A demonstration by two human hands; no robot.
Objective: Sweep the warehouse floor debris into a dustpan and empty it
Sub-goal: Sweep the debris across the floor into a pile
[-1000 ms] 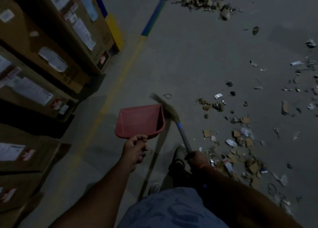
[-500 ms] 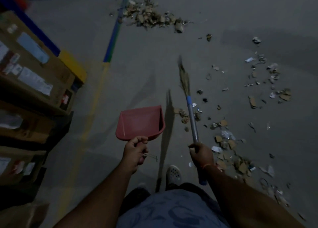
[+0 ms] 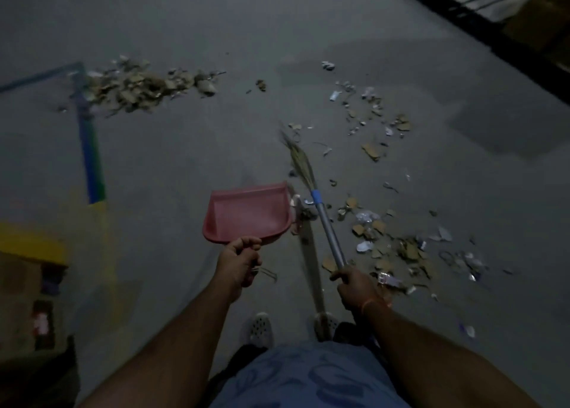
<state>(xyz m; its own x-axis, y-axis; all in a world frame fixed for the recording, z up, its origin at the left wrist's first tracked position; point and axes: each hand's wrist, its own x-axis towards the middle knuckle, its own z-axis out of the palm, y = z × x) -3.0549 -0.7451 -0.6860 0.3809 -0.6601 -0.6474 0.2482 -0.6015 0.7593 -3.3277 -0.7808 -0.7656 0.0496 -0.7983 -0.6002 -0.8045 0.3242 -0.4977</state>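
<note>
head | left hand point(image 3: 239, 261) grips empty dustpan point(image 3: 248, 213) | right hand point(image 3: 354, 286) grips broom point(image 3: 327, 219) | tip: drop the pan's lip flat, short strokes toward it

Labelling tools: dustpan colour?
Pink-red dustpan, held in the left hand; head view.

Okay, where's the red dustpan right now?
In the head view the red dustpan sits centre frame, held off the floor by the left hand, just left of the broom.
</note>
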